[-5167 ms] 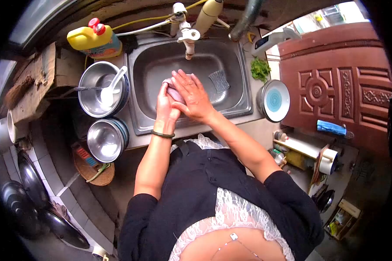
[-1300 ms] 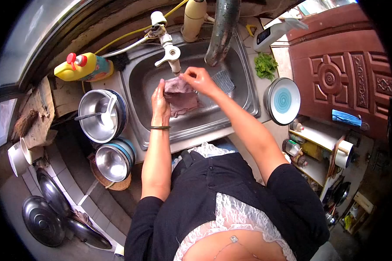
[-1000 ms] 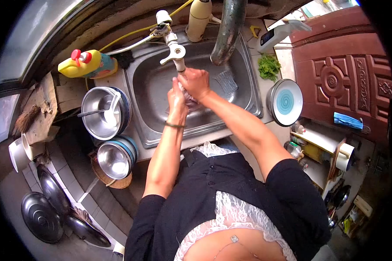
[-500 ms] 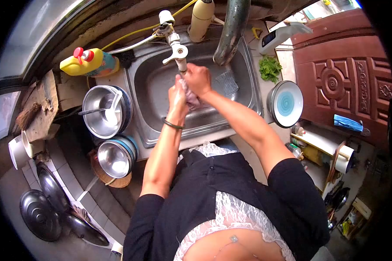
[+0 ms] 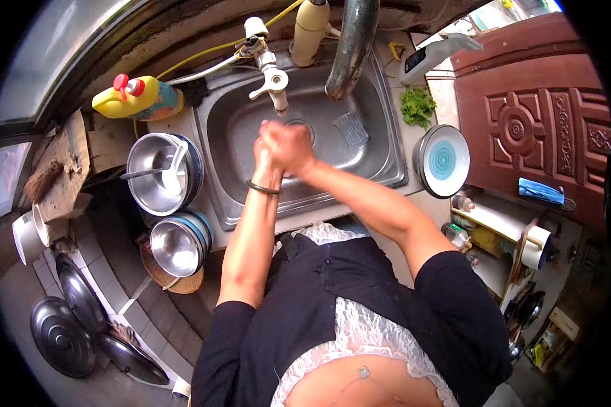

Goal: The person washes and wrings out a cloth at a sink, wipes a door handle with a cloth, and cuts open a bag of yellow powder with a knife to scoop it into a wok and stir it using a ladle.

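Observation:
Over the sink [image 5: 234, 166], my left hand [image 5: 265, 154] and my right hand [image 5: 292, 146] are pressed together, closed, a little in front of the tap [image 5: 275, 85]. The crumpled pale pinkish cloth seen in them earlier is hidden between the palms and fingers. My right hand lies over the left and covers much of it. Both are slightly blurred. On the sink floor, to the right of the hands, lies a clear ridged piece [image 5: 352, 129] that looks like plastic. Behind the fingers shows the round drain [image 5: 305, 127].
Left of the sink stand stacked metal bowls [image 5: 176, 251] and a larger bowl [image 5: 146, 152] with a white ladle [image 5: 175, 173]. A yellow jug [image 5: 139, 98] is at back left. Leafy greens [image 5: 417, 107] and a plate [image 5: 447, 161] sit on the right. A dark pipe [image 5: 349, 51] overhangs the basin.
Both hands have drawn back from under the tap toward me and a little left. The cloth, visible between them before, is now hidden in their grip.

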